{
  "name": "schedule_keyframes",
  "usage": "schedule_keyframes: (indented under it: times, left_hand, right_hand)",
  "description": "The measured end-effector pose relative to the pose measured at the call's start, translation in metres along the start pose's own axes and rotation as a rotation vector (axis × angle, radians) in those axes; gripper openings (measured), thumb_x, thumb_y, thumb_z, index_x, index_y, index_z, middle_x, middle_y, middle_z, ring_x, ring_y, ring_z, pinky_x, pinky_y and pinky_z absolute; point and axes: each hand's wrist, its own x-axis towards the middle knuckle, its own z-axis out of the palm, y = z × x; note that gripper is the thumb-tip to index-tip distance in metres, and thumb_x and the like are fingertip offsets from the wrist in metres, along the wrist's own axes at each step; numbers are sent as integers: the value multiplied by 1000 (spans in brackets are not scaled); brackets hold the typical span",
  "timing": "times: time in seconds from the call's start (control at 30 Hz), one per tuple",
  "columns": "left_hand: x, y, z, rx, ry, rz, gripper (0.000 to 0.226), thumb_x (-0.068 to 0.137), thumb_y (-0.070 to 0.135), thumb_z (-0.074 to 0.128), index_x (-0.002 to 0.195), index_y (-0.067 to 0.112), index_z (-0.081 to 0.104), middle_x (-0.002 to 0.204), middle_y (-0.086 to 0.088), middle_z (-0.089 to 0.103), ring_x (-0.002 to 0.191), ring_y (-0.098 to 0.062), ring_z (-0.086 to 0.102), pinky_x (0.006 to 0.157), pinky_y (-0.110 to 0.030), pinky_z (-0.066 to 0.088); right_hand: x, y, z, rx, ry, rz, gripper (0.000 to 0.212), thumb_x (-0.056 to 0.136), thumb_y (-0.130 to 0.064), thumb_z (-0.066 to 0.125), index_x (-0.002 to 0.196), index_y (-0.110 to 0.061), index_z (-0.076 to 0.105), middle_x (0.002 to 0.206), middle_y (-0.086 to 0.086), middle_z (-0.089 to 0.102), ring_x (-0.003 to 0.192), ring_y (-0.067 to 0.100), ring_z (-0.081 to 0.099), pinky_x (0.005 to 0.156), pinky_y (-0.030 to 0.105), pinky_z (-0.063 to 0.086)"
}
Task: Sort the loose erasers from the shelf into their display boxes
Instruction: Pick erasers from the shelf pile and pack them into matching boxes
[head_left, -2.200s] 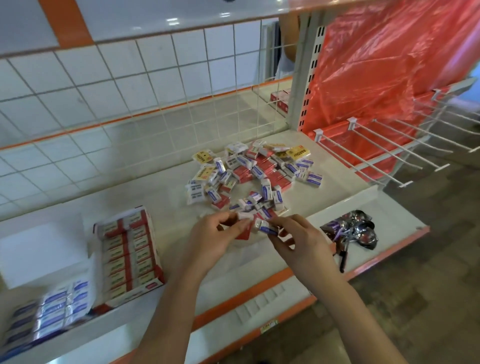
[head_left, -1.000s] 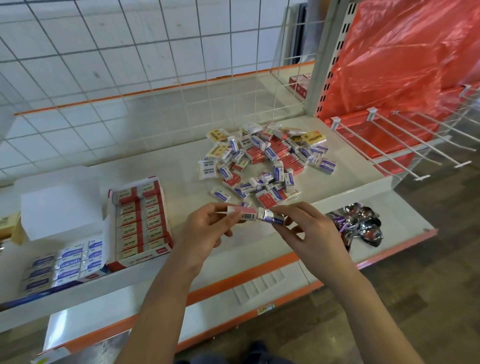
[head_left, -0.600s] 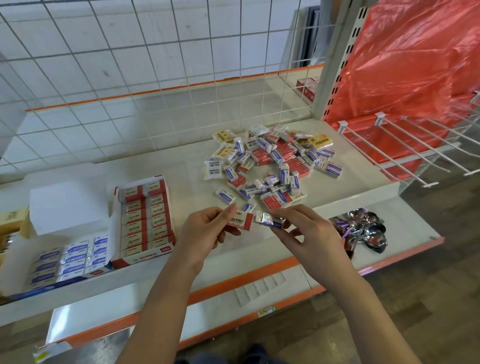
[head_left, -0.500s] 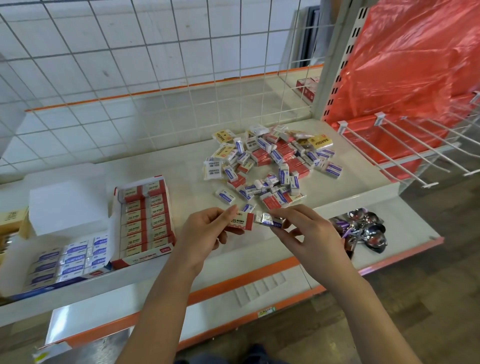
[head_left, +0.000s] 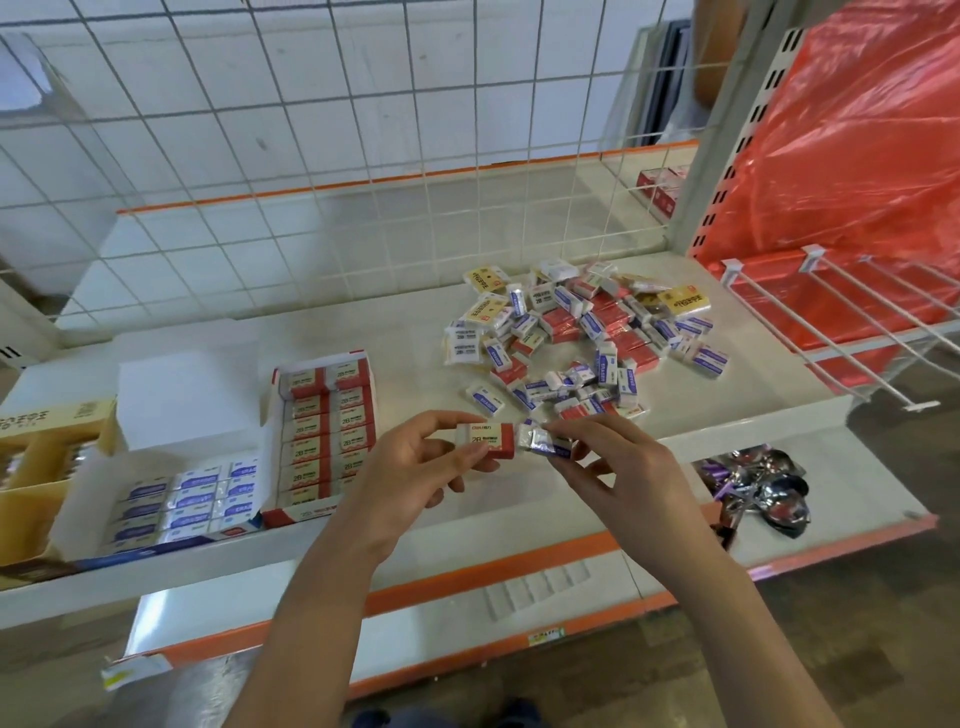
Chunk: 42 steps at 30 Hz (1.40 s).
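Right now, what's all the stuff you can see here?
loose erasers: a pile, red, blue-white, yellow, shelf right
red display box: one, red 2B erasers, shelf left
blue display box: one, blue-white erasers, beside red box
yellow box: one, far left
red plastic sheet: one, upper right
shiny packets: a heap, silver-purple, lower shelf
left hand: pinches red 2B eraser
right hand: pinches blue eraser
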Motion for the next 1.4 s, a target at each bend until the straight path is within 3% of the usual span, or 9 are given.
schedule_keyframes:
  times: [0.17,0.3,0.47,0.7,0.83,0.97,1.13,1.27,1.4]
  left_hand:
    - [-15,-3,-26,-11,78,4,38,66,29,71,102,23,62,77,2,72,56,-8,49,46,-17,34]
    - [-31,-7,-54,-16,232,6,24,76,18,72,94,30,63,80,11,72,67,0,64,50,-9,44]
    - [-51,-12,-95,59,344,9,22,76,22,71,97,26,66,85,7,70,77,-8,65,59,-15,51]
    - [-75,-21,-148,98,476,47,15,82,10,68,87,23,66,75,12,70,66,-2,61,57,-10,47]
    - [-89,-25,-177,109,490,30,13,83,17,67,95,24,68,85,6,72,78,-6,66,67,-17,48]
    - [-101,-28,-201,100,529,1,18,84,22,65,102,25,65,89,5,73,82,-10,69,69,-23,53]
    - [-109,-34,-229,77,549,-29,20,84,25,63,103,26,64,89,6,72,84,-11,69,67,-26,56]
    - [-111,-38,-244,59,550,-33,20,83,24,63,103,25,64,89,2,73,84,-10,69,59,-18,54]
    - [-110,-41,-259,99,549,-40,16,84,25,64,99,31,62,86,-1,71,82,-14,68,59,-20,54]
  right_hand:
    - [18,-13,19,75,-55,-78,27,82,-12,69,109,-14,68,96,-10,58,79,6,58,69,5,48]
    - [32,-31,40,80,-106,-164,24,82,-13,69,106,-14,69,92,-12,56,71,6,59,67,8,50]
    - [46,-57,64,91,-192,-206,23,84,-21,67,107,-19,67,92,-14,56,73,3,58,68,11,50]
    - [67,-99,101,37,-312,-236,26,85,-22,66,110,-19,67,102,-7,62,78,0,53,73,8,44]
    - [79,-124,126,3,-358,-210,27,88,-27,63,114,-21,65,113,-4,62,100,13,59,89,28,49]
    - [91,-149,150,-95,-480,-197,32,96,-34,48,126,-27,54,127,-10,52,115,8,48,95,20,37]
    - [103,-173,182,-145,-506,-208,33,98,-31,44,129,-25,51,125,-9,52,114,8,48,92,20,39]
    - [108,-185,206,-231,-521,-219,32,97,-21,48,129,-21,51,125,-3,54,114,12,50,94,24,43]
    - [108,-193,230,-316,-485,-185,28,95,-20,52,122,-21,52,115,-4,57,103,12,53,85,27,49]
